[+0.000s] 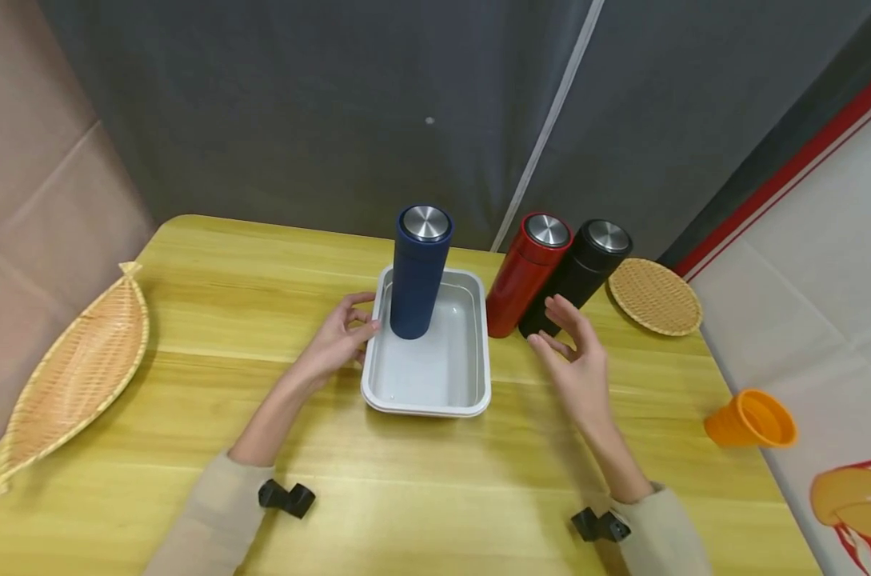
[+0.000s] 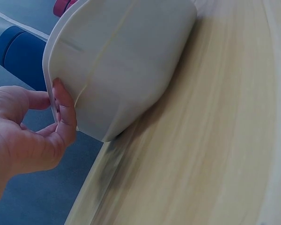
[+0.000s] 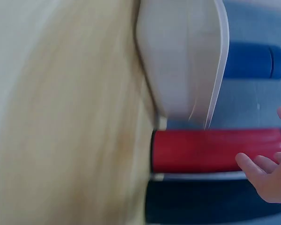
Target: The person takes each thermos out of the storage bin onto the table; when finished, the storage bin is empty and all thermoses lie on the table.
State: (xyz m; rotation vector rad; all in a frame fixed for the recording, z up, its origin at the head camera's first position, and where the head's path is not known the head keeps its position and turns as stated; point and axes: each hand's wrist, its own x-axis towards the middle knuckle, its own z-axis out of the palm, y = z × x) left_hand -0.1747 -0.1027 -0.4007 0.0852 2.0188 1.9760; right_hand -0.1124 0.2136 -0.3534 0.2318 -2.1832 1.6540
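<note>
My left hand [image 1: 338, 336] pinches the left rim of a white plastic tub [image 1: 426, 376]; in the left wrist view its thumb and fingers [image 2: 65, 112] lie on either side of that rim. A navy blue thermos [image 1: 422, 280] with a steel-topped lid stands upright inside the tub, toward its far left. My right hand [image 1: 577, 360] hovers with fingers spread, holding nothing, just in front of a black thermos [image 1: 577, 272]. Left of the black one a red thermos [image 1: 525, 280] stands upright beside the tub's right wall.
A round woven mat [image 1: 654, 296] lies at the back right. An orange cup [image 1: 752, 419] is at the right edge of the wooden table [image 1: 435, 496]. Far left is a leaf-shaped wicker basket [image 1: 82, 376]. A grey curtain [image 1: 320, 112] hangs behind the table.
</note>
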